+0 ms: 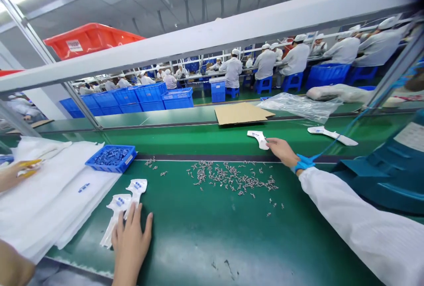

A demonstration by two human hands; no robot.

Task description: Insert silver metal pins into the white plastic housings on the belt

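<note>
My right hand [281, 150] reaches over the green conveyor belt, with its fingers closed on the near end of a white curved plastic part [257, 138]. On its wrist is a blue strap with a cord. My left hand [133, 237] lies on the green tabletop, fingers stretched out and apart. Its fingertips touch or partly cover two white handle-shaped plastic parts, a farther one [136, 187] and a nearer one [117, 204], both with small blue pieces in their wide ends. Many tiny metal pieces [228, 175] are scattered between my hands.
Another white part [333, 135] rests on the belt [172, 139] at right. A blue tray [128, 160] of small blue pieces stands left, on white sheets [56, 188]. A co-worker's hand [11, 175] holds a yellow-handled tool there. A teal machine or bin [391, 175] stands right.
</note>
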